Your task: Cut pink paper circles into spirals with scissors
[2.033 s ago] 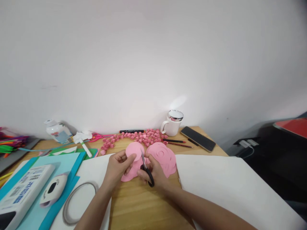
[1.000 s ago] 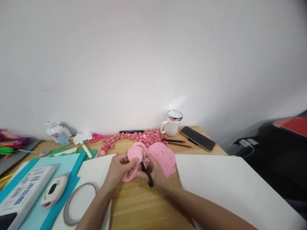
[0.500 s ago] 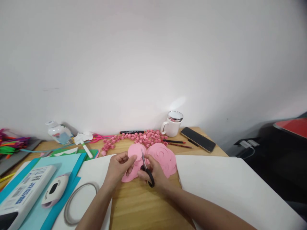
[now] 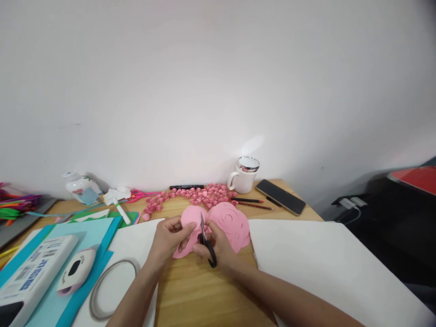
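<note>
My left hand (image 4: 167,240) pinches a pink paper circle (image 4: 191,216) by its near edge, above the wooden table (image 4: 200,295). My right hand (image 4: 220,247) grips black-handled scissors (image 4: 206,240) whose blades point up into the circle's right side. Just right of the hands lies a stack of pink paper spirals (image 4: 231,223). Behind them a heap of small pink rolled paper roses (image 4: 197,195) is spread along the table's back.
A white mug (image 4: 244,176), a phone (image 4: 280,196), pencils (image 4: 252,203) and a black marker (image 4: 186,186) sit at the back. White sheets (image 4: 327,268) flank the hands. At left lie blue paper (image 4: 68,236), a white punch (image 4: 75,270), a wire ring (image 4: 102,290) and a glue bottle (image 4: 80,187).
The pink circle has turned slightly in my left hand while the scissors worked along its edge. Both hands stay in the same spot.
</note>
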Available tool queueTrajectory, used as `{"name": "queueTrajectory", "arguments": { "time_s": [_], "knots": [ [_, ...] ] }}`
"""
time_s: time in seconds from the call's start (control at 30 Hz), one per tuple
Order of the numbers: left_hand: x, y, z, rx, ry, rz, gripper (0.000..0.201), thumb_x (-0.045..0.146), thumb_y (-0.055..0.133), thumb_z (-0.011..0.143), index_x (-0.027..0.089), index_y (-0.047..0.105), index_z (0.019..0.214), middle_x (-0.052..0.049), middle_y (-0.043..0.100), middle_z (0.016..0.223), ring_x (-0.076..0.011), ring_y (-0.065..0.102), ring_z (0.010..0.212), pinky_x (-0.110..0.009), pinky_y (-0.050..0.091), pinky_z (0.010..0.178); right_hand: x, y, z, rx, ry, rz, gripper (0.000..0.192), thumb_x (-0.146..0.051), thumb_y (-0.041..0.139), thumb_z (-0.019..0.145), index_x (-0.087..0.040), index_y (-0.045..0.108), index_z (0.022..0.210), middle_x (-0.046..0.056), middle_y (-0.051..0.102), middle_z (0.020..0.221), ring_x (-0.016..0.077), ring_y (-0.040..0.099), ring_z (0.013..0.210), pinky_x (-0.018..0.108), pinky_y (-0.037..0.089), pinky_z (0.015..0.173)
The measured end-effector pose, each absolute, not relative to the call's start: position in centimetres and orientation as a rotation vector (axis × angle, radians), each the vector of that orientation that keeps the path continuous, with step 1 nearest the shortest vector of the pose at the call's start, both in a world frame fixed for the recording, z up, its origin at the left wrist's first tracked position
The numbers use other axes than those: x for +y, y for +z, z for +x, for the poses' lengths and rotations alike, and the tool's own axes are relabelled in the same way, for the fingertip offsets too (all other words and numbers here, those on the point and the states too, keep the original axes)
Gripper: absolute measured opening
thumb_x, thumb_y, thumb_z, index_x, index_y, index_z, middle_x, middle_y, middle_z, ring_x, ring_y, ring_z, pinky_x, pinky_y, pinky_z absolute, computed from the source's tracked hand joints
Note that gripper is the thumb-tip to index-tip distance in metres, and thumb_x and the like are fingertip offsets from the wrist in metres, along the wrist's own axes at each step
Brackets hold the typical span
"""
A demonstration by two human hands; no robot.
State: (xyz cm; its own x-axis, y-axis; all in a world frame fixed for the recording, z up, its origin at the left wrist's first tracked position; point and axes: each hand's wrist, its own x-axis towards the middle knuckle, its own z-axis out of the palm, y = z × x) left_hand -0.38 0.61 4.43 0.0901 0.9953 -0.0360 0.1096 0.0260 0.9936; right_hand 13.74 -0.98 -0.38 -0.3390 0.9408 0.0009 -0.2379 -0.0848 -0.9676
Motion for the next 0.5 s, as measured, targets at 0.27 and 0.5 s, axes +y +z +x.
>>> {"name": "queueTrajectory", "arguments": {
  "time_s": [0.27,0.5],
  "knots": [
    [0.66,4.16,-0.68,1.231,1.003,1.324,0.026,0.027,0.071,0.063,0.013,0.052,0.051,0.007,0.045,0.034,-0.0039,0.034,0.031,-0.016,0.024,0.034,-0.85,0.00,13.69,-1.164,1.620,-0.793,0.059,-0.027,0.076,0.058,-0.020,0.040,0.104,-0.007,0.051,0.062,0.0095,0.044,0.053,0.021,0.032,0.050],
    [0.54,4.59,-0.57,1.233,1.018,1.345,0.031,0.031,0.070,0.065,0.015,0.049,0.049,0.006,0.046,0.035,-0.0044,0.035,0.031,-0.016,0.024,0.034,-1.02,0.55,13.83,-1.196,1.603,-0.907,0.051,-0.031,0.075,0.058,-0.021,0.041,0.096,-0.009,0.047,0.055,0.0065,0.037,0.044,0.018,0.027,0.042]
  ]
}}
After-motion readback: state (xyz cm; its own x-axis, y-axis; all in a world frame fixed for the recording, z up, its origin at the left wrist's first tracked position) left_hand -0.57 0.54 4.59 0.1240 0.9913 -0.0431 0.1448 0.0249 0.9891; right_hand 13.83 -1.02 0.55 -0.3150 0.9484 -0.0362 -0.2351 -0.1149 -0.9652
